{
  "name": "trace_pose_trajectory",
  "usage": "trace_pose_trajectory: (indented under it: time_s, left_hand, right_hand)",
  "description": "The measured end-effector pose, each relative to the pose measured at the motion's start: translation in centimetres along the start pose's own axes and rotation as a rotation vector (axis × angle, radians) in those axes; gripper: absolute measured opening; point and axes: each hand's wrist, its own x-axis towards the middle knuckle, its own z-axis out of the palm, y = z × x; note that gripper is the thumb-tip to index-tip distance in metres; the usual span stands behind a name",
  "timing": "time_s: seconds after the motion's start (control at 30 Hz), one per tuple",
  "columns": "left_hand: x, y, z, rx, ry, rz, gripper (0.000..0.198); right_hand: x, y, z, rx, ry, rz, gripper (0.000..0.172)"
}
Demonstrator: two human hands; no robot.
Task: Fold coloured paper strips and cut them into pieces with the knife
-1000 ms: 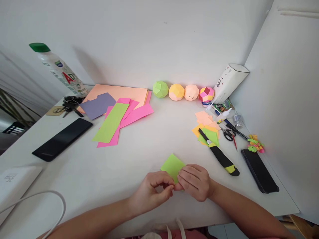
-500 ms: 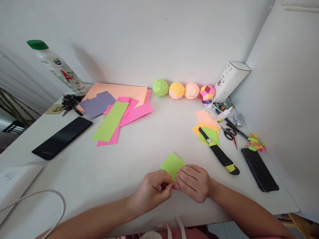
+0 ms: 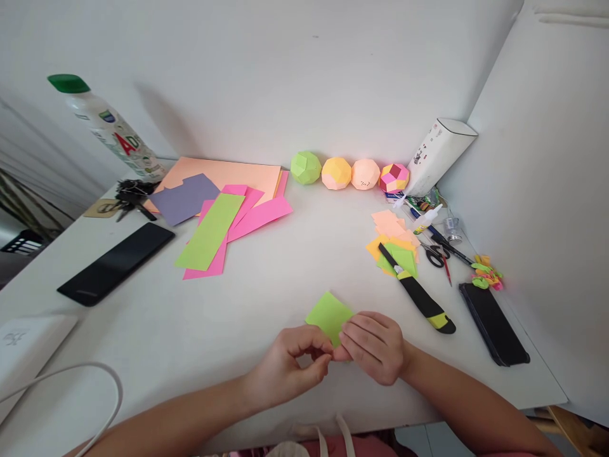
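A small light-green paper square [image 3: 328, 313] is held just above the front of the white table, one corner pointing away from me. My right hand [image 3: 375, 348] grips its right edge, fingers over the top and thumb beneath. My left hand [image 3: 294, 363] is pinched at the paper's near corner, thumb and index finger meeting close to the right thumb. That near corner is hidden by the fingers, so any fold there cannot be made out.
Right of my hands lie a black-and-green utility knife [image 3: 423, 299], small paper squares [image 3: 389, 223], scissors [image 3: 434, 255] and a black phone [image 3: 493, 325]. Coloured paper strips [image 3: 210, 233] and a dark tablet-like slab [image 3: 117, 263] lie left. Faceted paper balls [image 3: 336, 173] line the wall.
My left thumb and index finger have shifted slightly at the near corner, and the right thumb shows more. The paper stays nearly in place. The whole view has drifted very slightly.
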Motion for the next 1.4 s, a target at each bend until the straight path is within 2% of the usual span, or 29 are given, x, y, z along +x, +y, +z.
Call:
trace_pose_trajectory:
  time_s: [0.13,0.27,0.57,0.8,0.97,1.4]
  left_hand:
    - [-0.18,-0.21,-0.01,0.104,0.046,-0.032,0.013]
    - [-0.41,-0.35,0.20,0.173,0.091,-0.058,0.012]
    - [-0.19,0.05,0.20,0.183,0.119,-0.029,0.011]
    - [0.06,-0.08,-0.32,0.158,0.024,0.192,0.011]
    - [0.25,0.09,-0.43,0.211,-0.016,0.354,0.016]
    - [0.17,0.08,-0.47,0.351,-0.072,0.479,0.017]
  right_hand:
    - [0.13,0.04,-0.06,-0.001,-0.024,0.003,0.008]
    - [0.17,-0.01,0.04,-0.010,-0.026,-0.008,0.010]
    - [-0.14,-0.23,0.37,0.059,-0.011,0.048,0.016]
    - [-0.01,-0.10,0.27,0.157,-0.033,0.102,0.016]
    - [-0.03,0.20,0.33,0.227,-0.045,0.146,0.022]
    - [-0.44,0.31,0.53,0.293,-0.129,0.146,0.028]
